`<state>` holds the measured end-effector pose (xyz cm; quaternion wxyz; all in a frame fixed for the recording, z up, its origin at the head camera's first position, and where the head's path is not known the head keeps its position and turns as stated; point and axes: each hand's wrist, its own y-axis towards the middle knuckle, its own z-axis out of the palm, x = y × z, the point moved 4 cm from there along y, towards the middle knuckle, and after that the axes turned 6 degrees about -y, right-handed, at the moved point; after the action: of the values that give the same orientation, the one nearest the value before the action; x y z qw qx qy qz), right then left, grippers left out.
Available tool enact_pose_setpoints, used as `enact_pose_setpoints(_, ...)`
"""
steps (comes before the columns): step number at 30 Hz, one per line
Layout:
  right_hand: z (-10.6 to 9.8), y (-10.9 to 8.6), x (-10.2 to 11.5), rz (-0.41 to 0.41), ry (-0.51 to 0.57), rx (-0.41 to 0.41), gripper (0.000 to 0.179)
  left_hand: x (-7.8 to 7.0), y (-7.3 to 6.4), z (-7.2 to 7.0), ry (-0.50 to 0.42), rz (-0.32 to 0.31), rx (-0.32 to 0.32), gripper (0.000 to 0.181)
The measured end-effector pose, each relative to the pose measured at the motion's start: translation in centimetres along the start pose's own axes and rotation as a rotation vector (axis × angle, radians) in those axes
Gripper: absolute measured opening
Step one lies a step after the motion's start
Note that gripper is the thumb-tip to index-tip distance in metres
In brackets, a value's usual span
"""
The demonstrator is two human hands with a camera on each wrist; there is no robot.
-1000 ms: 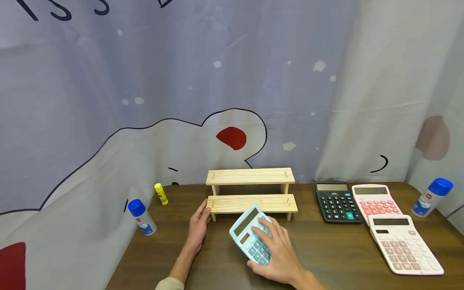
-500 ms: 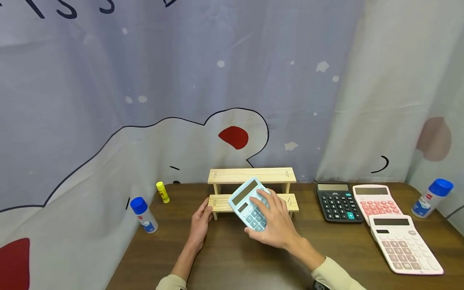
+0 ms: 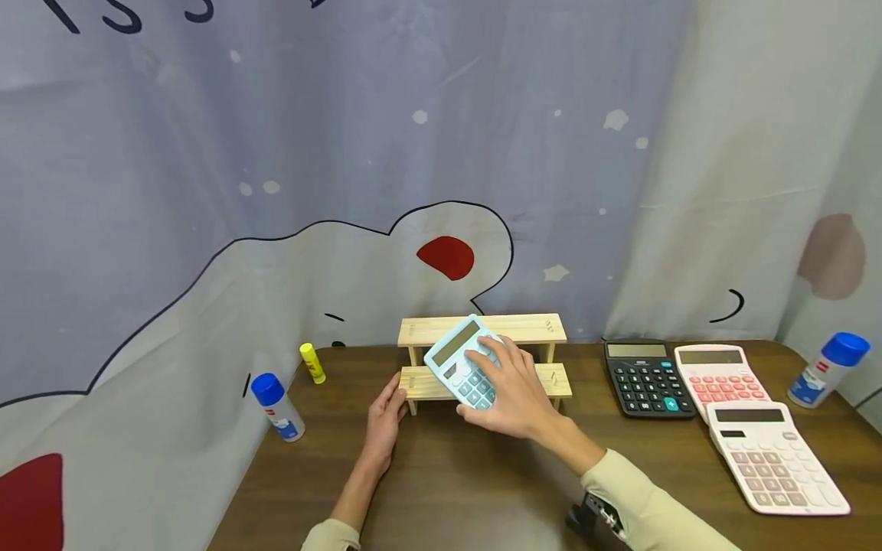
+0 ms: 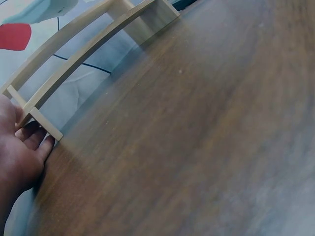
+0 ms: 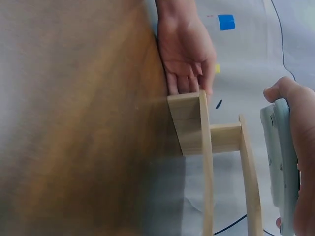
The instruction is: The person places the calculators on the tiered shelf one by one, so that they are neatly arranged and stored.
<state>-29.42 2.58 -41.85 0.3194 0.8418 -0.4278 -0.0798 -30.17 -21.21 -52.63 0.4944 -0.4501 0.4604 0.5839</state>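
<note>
A light blue calculator (image 3: 449,353) is in my right hand (image 3: 510,394), thumb at one long edge and fingers spread over its keys. It is tilted, screen end up and left, and overlaps both boards of a two-tier wooden stand (image 3: 527,327) in the head view. The right wrist view shows the calculator (image 5: 280,157) edge-on, off to the side of the boards. My left hand (image 3: 386,425) holds the left end of the stand's lower board. In the left wrist view, its thumb side is at the board and its fingers (image 4: 46,147) are by the end leg.
To the right lie a black calculator (image 3: 648,383), a pink one (image 3: 717,379) and a white one (image 3: 775,459) that overlaps the pink. Blue-capped bottles stand left (image 3: 279,409) and far right (image 3: 823,375). A yellow glue stick (image 3: 313,364) stands at the back left, before a printed curtain.
My right hand has lifted the light blue calculator up and away from me, from in front of the lower board to over the stand. My left hand has stayed at the stand's left end.
</note>
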Motion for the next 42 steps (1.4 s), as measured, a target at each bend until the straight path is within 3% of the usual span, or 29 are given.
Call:
enact_pose_setpoints(9,0.3,3.4,0.1,0.014,-0.020,0.061,0.075,0.1,-0.1,-0.2,0.001,-0.016,0.001,0.054)
enact_pose_setpoints(17,1.3,6.8,0.2,0.020,-0.046,0.121,0.075,-0.7,0.5,-0.1,0.004,0.020,0.010,0.056)
enact_pose_setpoints(22,1.7,8.5,0.5,0.074,-0.031,0.167,0.075,-0.7,0.7,-0.4,0.012,0.016,0.022,0.056)
enact_pose_setpoints(29,3.0,8.3,0.2,0.187,0.029,0.252,0.077,0.1,0.2,0.0,0.010,0.001,0.029,0.055)
enact_pose_setpoints(42,4.7,8.7,-0.1,0.245,0.014,0.292,0.081,0.0,0.0,0.1,0.002,0.005,0.018,0.055)
